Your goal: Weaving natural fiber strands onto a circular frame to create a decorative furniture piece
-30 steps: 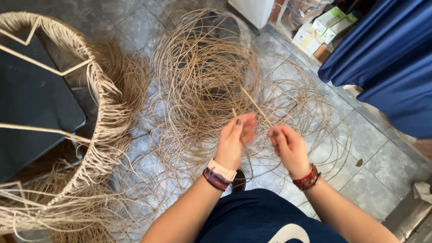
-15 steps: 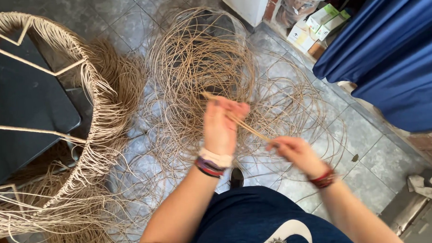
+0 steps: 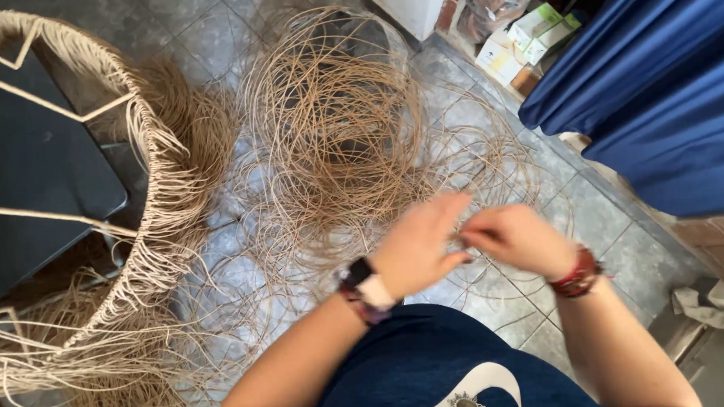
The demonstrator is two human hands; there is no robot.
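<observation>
Both hands, left hand and right hand, pinch closed on a blurred strand; loose cane underfoot might snag it

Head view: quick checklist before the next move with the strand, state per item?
1. Both hands in view: left hand and right hand meet in front of the body. Ok.
2. Grip on a strand: fingers are motion-blurred where they meet, no strand visible between them. Cannot tell.
3. Supply within sight: loose coil of tan strands lies on the tile floor ahead. Ok.
4. Coil tidy: strands sprawl and cross in all directions. Not ok.
5. Woven frame position: at the left, loose ends hanging from its rim. Ok.
6. Blue cloth apart from hands. Ok.
</observation>
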